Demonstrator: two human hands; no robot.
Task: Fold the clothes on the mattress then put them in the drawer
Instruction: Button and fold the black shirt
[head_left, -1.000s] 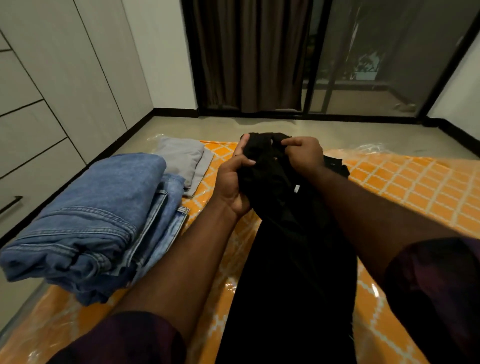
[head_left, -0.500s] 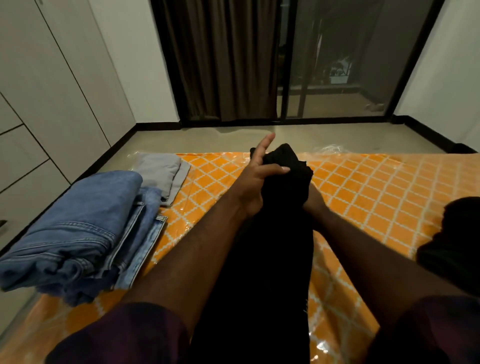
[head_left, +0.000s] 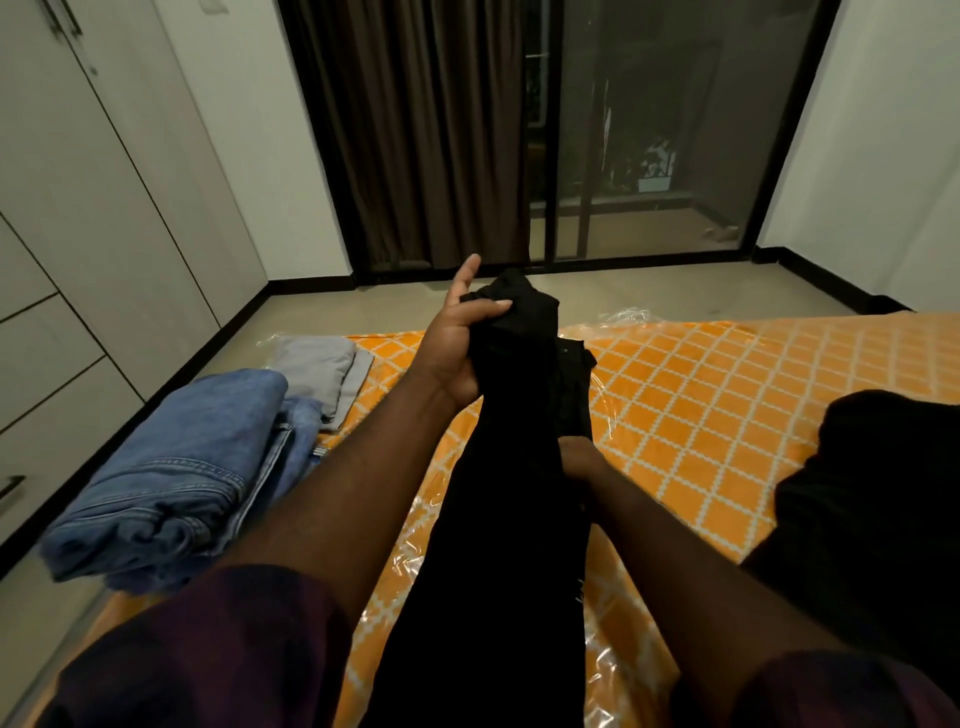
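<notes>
A long black garment (head_left: 511, 519) hangs lengthwise down the middle of the orange patterned mattress (head_left: 701, 415). My left hand (head_left: 462, 343) pinches its raised top end between thumb and fingers, with the index finger pointing up. My right hand (head_left: 576, 460) grips the garment lower down on its right side, its fingers hidden in the cloth. Folded blue jeans (head_left: 171, 478) lie at the mattress's left edge, and a folded grey garment (head_left: 322, 369) sits beyond them. Another black garment (head_left: 878, 519) lies in a heap at the right.
Cupboard doors and drawer fronts (head_left: 47, 364) line the left wall, with a dark handle (head_left: 10, 491) low down. Bare floor (head_left: 649, 296) runs beyond the mattress to a curtain and a glass sliding door. Clear plastic wrap covers the mattress.
My right hand has slid from the garment's top down its right side. My left hand has kept the top end and lifted it. The view has turned right, showing the black heap.
</notes>
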